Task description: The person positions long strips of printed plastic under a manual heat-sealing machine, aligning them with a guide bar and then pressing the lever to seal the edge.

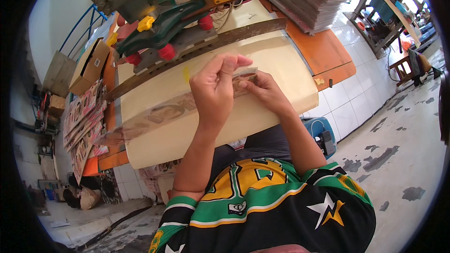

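A long, see-through printed plastic strip runs slantwise from the left over the cream sheet on the table. My right hand grips the strip's right end, with the thumb on its printed face. Just left of that end, my left hand is raised with its fingers curled in and the tips pressed together. It hides part of the strip behind it, and what its fingers hold, if anything, does not show.
Beyond my hands, a metal bar crosses the table below a machine with a dark green arm and red knobs. Flat grey sheets are stacked at the back right. Printed pieces and a cardboard box are at left.
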`<state>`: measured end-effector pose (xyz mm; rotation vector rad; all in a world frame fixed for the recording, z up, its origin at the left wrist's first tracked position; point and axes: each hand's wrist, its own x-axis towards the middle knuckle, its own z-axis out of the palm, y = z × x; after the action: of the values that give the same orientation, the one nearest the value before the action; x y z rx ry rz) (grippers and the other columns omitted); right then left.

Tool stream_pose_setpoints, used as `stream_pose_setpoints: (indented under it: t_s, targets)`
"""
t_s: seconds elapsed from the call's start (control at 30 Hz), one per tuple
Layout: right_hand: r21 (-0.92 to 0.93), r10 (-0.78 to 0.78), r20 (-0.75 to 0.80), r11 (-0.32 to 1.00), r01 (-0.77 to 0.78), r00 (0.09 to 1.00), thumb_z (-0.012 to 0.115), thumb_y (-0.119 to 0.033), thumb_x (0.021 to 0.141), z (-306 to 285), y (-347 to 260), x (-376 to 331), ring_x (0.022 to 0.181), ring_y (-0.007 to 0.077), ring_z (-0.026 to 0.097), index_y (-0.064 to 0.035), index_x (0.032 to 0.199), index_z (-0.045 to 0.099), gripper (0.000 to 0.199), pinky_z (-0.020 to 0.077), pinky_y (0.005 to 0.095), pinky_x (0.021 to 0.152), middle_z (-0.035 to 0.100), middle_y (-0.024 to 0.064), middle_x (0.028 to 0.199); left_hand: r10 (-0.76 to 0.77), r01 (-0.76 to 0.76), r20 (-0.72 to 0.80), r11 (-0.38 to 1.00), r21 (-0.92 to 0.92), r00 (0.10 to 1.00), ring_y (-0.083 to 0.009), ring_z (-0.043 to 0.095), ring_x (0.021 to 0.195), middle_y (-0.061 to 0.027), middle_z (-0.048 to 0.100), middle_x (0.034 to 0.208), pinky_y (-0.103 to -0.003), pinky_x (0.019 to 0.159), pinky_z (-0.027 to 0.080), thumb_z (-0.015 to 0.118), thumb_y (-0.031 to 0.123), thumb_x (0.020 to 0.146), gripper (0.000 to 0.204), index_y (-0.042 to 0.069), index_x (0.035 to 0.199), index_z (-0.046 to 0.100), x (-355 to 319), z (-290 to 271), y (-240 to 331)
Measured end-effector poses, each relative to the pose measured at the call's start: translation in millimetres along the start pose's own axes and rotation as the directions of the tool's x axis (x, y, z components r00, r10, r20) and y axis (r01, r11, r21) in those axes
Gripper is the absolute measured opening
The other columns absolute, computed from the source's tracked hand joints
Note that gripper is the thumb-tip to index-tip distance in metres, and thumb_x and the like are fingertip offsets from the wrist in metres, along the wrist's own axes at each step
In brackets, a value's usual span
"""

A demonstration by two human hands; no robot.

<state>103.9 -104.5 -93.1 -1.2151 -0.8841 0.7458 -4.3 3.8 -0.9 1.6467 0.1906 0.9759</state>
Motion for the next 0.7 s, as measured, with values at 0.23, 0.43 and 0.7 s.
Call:
stream_pose_setpoints:
  t_s: [0.23,0.43,0.7]
  targets:
    - [-0.108,-0.059,-0.026,0.993,0.056,0.998,0.065,-0.021,0.099,0.9,-0.1,-8.1,0.094,0.0106,0.061,-0.0001,0.113,0.068,0.026,0.0496,0.0298,0.087,0.071,0.0029,0.102,-0.141,0.159,0.073,0.862,-0.481,0.987,-0.0242,0.073,0.091,-0.0183,0.073,0.095,-0.032,0.081,0.059,0.05,0.024,0.107,0.032,-0.003,0.103,0.067,-3.4,-25.5,13.8]
    - [-0.157,-0.161,-0.106,0.977,0.143,0.981,0.066,-0.013,0.097,-9.6,3.3,-15.1,0.087,0.0111,0.061,0.0001,0.106,0.069,0.017,0.0492,0.0286,0.082,0.071,0.0047,0.092,-0.142,0.021,-0.037,0.388,-0.921,0.989,-0.0158,0.058,0.061,-0.0117,0.071,0.092,-0.026,0.059,0.048,0.048,0.023,0.107,0.028,0.001,0.112,0.064,-14.9,-96.0,36.1]
    - [-0.146,-0.383,-0.025,0.915,0.376,0.923,0.063,-0.006,0.097,-75.5,-36.6,-28.2,0.091,0.0131,0.062,0.0008,0.105,0.067,0.011,0.0497,0.03,0.082,0.068,0.0038,0.097,0.055,-0.245,-0.255,0.528,-0.813,0.965,-0.0102,0.046,0.052,-0.0055,0.059,0.076,-0.024,0.052,0.037,0.051,0.008,0.101,0.012,0.002,0.109,0.059,-58.7,-200.1,92.1]
